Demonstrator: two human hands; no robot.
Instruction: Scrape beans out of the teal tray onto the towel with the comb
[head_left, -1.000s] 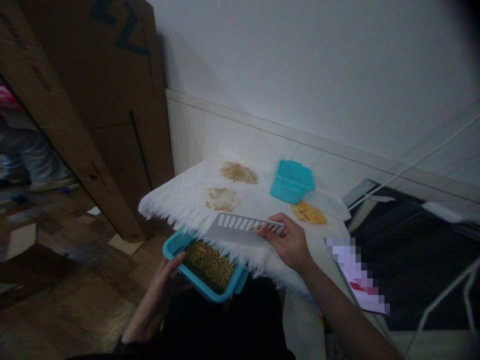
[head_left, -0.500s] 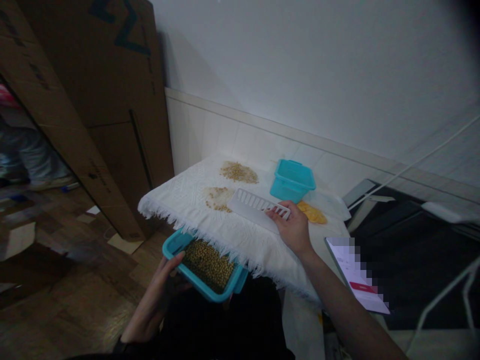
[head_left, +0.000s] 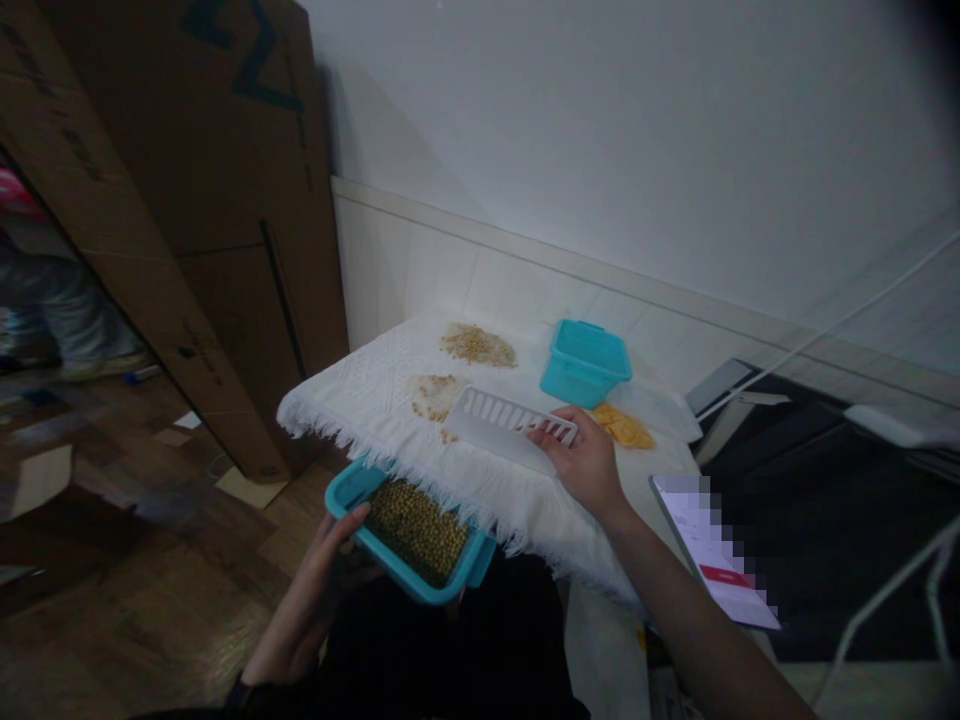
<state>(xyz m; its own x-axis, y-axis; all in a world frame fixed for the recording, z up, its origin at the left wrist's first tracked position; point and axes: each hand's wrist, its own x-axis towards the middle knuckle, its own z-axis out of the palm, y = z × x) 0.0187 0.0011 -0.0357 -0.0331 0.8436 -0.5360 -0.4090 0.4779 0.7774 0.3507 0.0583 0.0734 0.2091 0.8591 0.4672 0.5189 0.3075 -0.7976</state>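
Note:
My left hand (head_left: 315, 590) grips the near left rim of a teal tub (head_left: 352, 492) full of greenish beans (head_left: 418, 532), held just below the table's front edge. My right hand (head_left: 589, 462) holds a white slotted plastic scraper (head_left: 504, 425) flat on the white fringed cloth (head_left: 375, 395). The scraper's left end touches a small pile of tan grains (head_left: 435, 392). A second, larger grain pile (head_left: 477, 345) lies farther back.
An empty teal tub (head_left: 583, 362) stands at the back of the cloth, with yellow pieces (head_left: 622, 427) beside it. A phone (head_left: 712, 550) lies right of my forearm. Large cardboard boxes (head_left: 187, 180) lean at the left. White cables (head_left: 840, 320) cross the right side.
My right hand moved the scraper from the front edge over the tub back onto the cloth, up against the nearer grain pile, then drew it slightly nearer. The left hand and tub stayed put.

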